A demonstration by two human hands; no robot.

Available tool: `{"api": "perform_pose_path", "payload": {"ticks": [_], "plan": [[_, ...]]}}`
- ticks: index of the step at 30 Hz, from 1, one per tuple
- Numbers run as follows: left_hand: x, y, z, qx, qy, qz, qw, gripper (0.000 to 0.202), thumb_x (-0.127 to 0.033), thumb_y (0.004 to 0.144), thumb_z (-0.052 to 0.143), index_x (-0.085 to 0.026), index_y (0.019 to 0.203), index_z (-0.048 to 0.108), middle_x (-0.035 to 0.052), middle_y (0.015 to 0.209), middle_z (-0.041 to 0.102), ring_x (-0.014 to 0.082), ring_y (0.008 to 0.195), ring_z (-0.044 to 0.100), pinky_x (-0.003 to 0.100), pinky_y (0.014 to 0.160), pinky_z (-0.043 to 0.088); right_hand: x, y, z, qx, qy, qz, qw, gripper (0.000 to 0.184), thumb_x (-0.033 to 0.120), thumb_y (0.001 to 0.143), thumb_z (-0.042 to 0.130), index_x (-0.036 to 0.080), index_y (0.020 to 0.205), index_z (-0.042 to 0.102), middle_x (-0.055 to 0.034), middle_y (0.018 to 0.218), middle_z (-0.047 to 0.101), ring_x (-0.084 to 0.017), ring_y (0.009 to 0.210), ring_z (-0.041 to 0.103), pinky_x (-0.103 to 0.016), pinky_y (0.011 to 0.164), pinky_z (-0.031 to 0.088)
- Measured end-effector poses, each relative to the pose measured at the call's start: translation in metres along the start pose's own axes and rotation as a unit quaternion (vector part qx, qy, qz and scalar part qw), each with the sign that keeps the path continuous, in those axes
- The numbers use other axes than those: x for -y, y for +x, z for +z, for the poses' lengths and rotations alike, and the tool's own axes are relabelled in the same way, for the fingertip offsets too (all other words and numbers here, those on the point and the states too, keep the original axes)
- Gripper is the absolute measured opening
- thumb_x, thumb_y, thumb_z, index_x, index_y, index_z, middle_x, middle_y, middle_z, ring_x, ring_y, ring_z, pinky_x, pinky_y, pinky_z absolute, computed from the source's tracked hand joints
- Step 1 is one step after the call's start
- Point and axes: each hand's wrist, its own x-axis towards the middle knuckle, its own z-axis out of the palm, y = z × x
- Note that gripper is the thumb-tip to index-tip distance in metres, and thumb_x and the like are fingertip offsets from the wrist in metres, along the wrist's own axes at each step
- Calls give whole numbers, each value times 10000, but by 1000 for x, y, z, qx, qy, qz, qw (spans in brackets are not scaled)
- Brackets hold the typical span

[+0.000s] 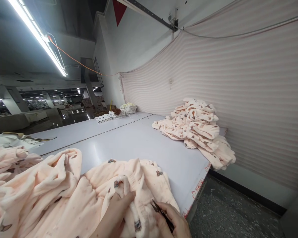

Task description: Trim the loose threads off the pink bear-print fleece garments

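A peach fleece garment (94, 188) with small brown prints lies bunched on the white table (139, 142) in front of me. My left hand (114, 216) pinches a fold of its fabric near the bottom edge of the view. My right hand (175, 221) holds small dark thread snips (161, 213), their tips pointing at the fold between the two hands. More of the same peach cloth (12, 172) is heaped to my left.
A stack of folded peach garments (198, 129) sits at the table's right edge by a striped pink curtain (238, 99). Further stacks of folded white cloth (127, 108) lie at the far end. The table edge drops to a speckled floor (225, 211) on the right.
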Motion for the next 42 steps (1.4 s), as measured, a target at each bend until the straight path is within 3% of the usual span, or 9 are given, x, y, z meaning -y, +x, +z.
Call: {"api": "perform_pose_path", "payload": {"ticks": [7,16,19,26,31,35,38,40,42], "plan": [[3,-4,-4,24,-11,-15,1000,432,-249,669,721,-179,1059,550,65,782,740,291,799,710,369,666,550,15,11,-1,72,-271,-145,949,212,281,832,520,266,1005,641,-28,831,687,-222,733,669,-265,643,455],[-8,-19,6,9,21,9,1000,440,-270,684,690,-178,1079,519,17,665,698,262,726,694,338,625,534,26,17,-15,135,-320,-168,923,178,274,846,532,283,1000,621,3,835,691,-183,736,668,-221,623,438],[-9,-22,7,-21,71,25,997,327,-245,703,657,-169,1003,551,4,647,686,243,744,688,320,672,534,23,15,-13,114,-328,-183,920,179,265,866,462,275,959,615,2,780,675,-178,678,659,-229,582,421],[-2,-17,-1,-14,90,29,995,240,-274,664,691,-171,860,599,44,719,727,265,775,699,344,713,539,18,11,-8,85,-305,-193,929,247,334,908,379,284,918,621,-5,731,665,-170,630,654,-220,545,419],[-3,-18,-1,11,90,23,996,208,-315,677,679,-178,811,598,44,671,715,267,701,688,333,615,522,16,10,-10,87,-284,-174,939,207,330,874,451,291,958,636,-2,757,681,-187,660,672,-227,565,449],[-4,-23,3,-18,134,57,989,234,-297,701,635,-169,893,597,29,637,697,271,737,673,362,705,515,18,10,-7,58,-214,-135,966,165,327,859,494,300,898,651,12,770,701,-177,684,682,-209,575,472],[-5,-25,6,-30,199,84,976,215,-286,696,619,-172,879,614,29,698,705,281,823,656,352,748,504,22,11,3,22,-135,-111,984,280,328,772,611,294,1050,621,2,908,713,-182,764,690,-198,637,506],[-7,-24,4,-39,252,106,961,138,-271,684,605,-186,792,612,12,679,683,275,810,644,329,712,498,24,12,12,51,-100,-116,987,262,298,771,621,274,1032,628,-2,903,708,-179,778,679,-196,668,501],[-10,-20,-4,-51,316,144,936,65,-252,677,575,-201,714,592,-1,646,656,268,769,636,318,666,491,21,13,18,98,-72,-117,986,101,308,821,572,239,844,641,9,756,676,-156,687,644,-188,628,474]]}}
